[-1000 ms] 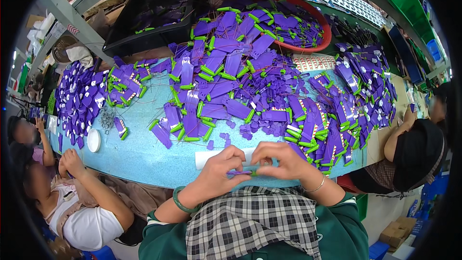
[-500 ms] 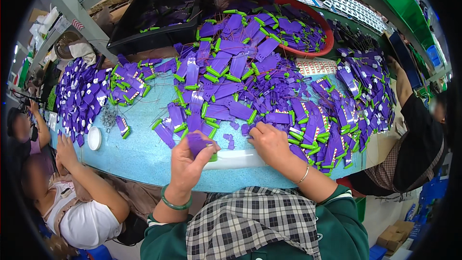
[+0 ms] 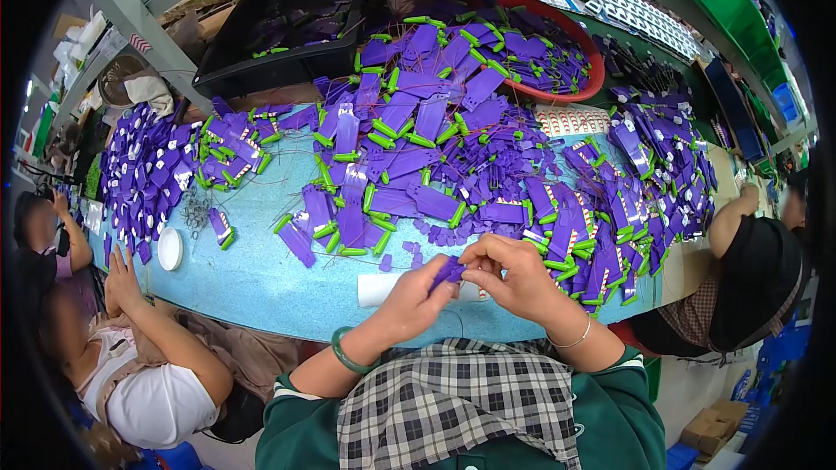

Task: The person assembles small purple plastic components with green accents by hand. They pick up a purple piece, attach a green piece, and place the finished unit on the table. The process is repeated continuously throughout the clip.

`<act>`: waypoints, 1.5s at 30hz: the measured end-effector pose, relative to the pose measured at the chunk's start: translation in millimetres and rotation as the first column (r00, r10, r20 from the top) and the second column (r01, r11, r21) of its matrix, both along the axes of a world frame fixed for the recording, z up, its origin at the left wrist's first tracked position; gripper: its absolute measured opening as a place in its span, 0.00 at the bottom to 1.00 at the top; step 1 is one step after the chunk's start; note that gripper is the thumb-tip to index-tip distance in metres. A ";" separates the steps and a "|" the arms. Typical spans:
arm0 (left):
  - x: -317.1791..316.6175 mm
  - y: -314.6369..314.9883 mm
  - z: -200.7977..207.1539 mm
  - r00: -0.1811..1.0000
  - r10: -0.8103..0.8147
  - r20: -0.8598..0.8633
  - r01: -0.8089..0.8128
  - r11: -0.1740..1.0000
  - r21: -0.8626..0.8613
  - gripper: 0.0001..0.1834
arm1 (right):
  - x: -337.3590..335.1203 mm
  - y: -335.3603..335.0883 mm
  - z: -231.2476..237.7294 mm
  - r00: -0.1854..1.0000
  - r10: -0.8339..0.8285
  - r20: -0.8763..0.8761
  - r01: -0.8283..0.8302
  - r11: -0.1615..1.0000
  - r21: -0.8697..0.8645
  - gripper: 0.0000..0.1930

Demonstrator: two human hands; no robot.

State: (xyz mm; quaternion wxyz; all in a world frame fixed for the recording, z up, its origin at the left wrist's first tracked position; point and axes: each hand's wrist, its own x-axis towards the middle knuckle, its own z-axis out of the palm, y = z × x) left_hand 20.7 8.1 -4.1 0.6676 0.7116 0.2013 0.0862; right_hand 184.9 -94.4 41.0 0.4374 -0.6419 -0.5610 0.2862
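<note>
Close to the table's front edge, both hands meet at a purple plastic part (image 3: 448,272). My left hand (image 3: 416,300) is closed around its left side, thumb on top. Thumb and forefinger of my right hand (image 3: 514,277) pinch at its right edge; whether a separate small piece sits between them is hidden. A thin wire loops below the hands. Just beyond lies a white tube (image 3: 376,290), partly covered by my left hand. Small loose purple pieces (image 3: 416,251) lie past it, before a heap of purple plates with green ends (image 3: 392,200).
A black bin (image 3: 261,74) and a red basin (image 3: 596,70) stand at the back. More purple parts (image 3: 144,161) are piled left, near a white round lid (image 3: 170,249), and right (image 3: 662,148). Co-workers sit at both sides; one person's hand (image 3: 124,283) is at the left edge.
My right hand has come back from the small purple pieces to meet my left. My left hand has moved right and lower, with the purple part tilted. The co-worker's arm at right has drawn back.
</note>
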 end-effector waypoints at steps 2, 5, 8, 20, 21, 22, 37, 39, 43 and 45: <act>2.4 -3.3 12.6 0.997 -0.030 -0.070 0.036 0.995 0.091 0.07 | -2.3 -2.0 -2.5 0.996 -0.057 0.063 0.058 0.998 -0.020 0.11; 3.7 -3.3 16.5 0.999 -0.037 -0.028 0.044 0.954 0.297 0.07 | -3.7 -5.1 -1.6 0.990 -0.086 0.111 0.088 0.996 -0.013 0.11; 4.3 -4.4 11.6 0.999 -0.035 0.016 0.024 0.887 0.461 0.07 | -3.6 -5.1 -5.9 0.987 -0.058 0.150 0.050 0.997 0.062 0.11; 4.0 -17.0 2.0 1.000 0.003 -0.002 -0.003 0.957 0.291 0.10 | -8.4 -12.4 -29.5 0.996 -0.053 0.072 0.048 0.996 0.074 0.07; 3.1 -17.6 0.0 1.000 0.012 -0.010 -0.009 0.967 0.254 0.10 | -7.8 -11.1 -31.7 0.995 -0.045 0.088 0.038 0.996 0.084 0.07; 2.4 -18.1 -1.0 1.000 0.020 -0.018 -0.016 0.977 0.215 0.11 | -7.4 -10.1 -32.9 0.994 -0.038 0.104 0.029 0.995 0.092 0.07; 12.0 2.3 -5.3 0.962 0.217 0.167 -0.195 0.971 -0.138 0.15 | -6.7 -3.1 -33.4 0.895 -0.044 -0.444 0.006 0.996 -0.087 0.19; 11.7 1.3 -5.5 0.958 0.253 0.137 -0.207 0.937 -0.282 0.14 | -3.7 -5.7 -43.8 0.889 -0.009 -0.457 -0.044 0.994 -0.105 0.21; 8.8 5.6 2.6 0.958 0.256 0.126 -0.221 0.946 -0.238 0.13 | 46.6 -22.4 -36.9 0.130 0.216 -0.968 0.034 0.974 0.223 0.24; 13.0 6.7 2.4 0.963 0.230 0.142 -0.215 0.970 -0.113 0.12 | 56.1 -29.3 -27.5 -0.134 0.361 -0.923 0.172 0.926 0.337 0.26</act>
